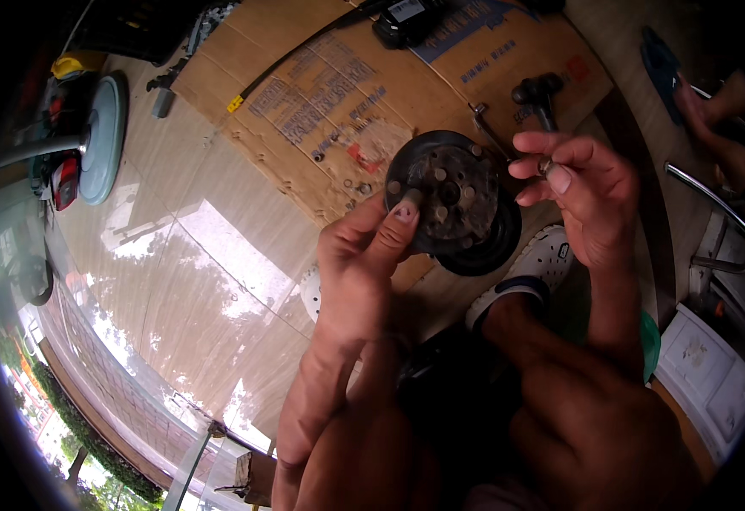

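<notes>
My left hand [357, 260] is closed on the left edge of a round, dark metal hub-like disc [466, 204], its thumb lying across the face. Several bolt heads or studs stand around a central hole in this face. Right of the disc, my right hand [598, 200] pinches a small, dull metal piece [546, 165] between thumb and fingers; it looks like a nut or short bolt, and the fingers partly hide it. Below the disc lies a black ring-shaped part [496, 247], partly covered by it.
Flattened cardboard [296, 94] covers the floor ahead. On it lie a hammer [540, 95], a thin metal tool [493, 129] and several small washers [357, 186]. A round-based stand [106, 140] is at the left. A white drawer box [704, 370] stands right; another person's foot [692, 102] shows beyond.
</notes>
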